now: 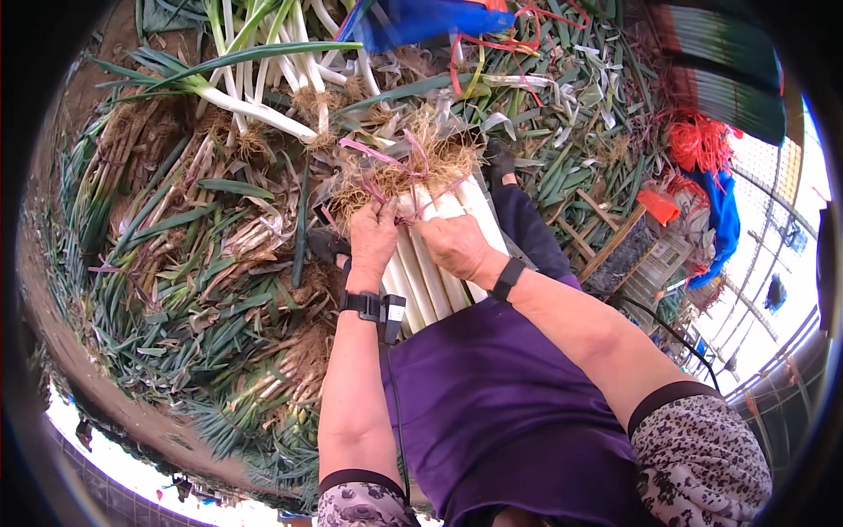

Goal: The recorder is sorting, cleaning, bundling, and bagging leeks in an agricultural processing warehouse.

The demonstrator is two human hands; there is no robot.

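Observation:
A bundle of thick white leeks (426, 279) lies across my lap, its root ends pointing away from me. Pinkish-purple string (457, 184) goes round the bundle just below the tangled brown roots (430, 145). My left hand (375, 235) is closed at the bundle's left side, pinching the string. Close beside it, my right hand (455, 248) is curled into a fist over the white stalks with string at its fingers. The exact crossing of the string is partly hidden by my fingers.
Loose white leeks (272, 66) lie at the far left, one long leek (246, 107) across them. Untrimmed leeks (167, 290) cover the ground at left. Leaf scraps (571, 114) spread beyond my feet. Red string (700, 142) and a wooden-edged crate (645, 255) sit at right.

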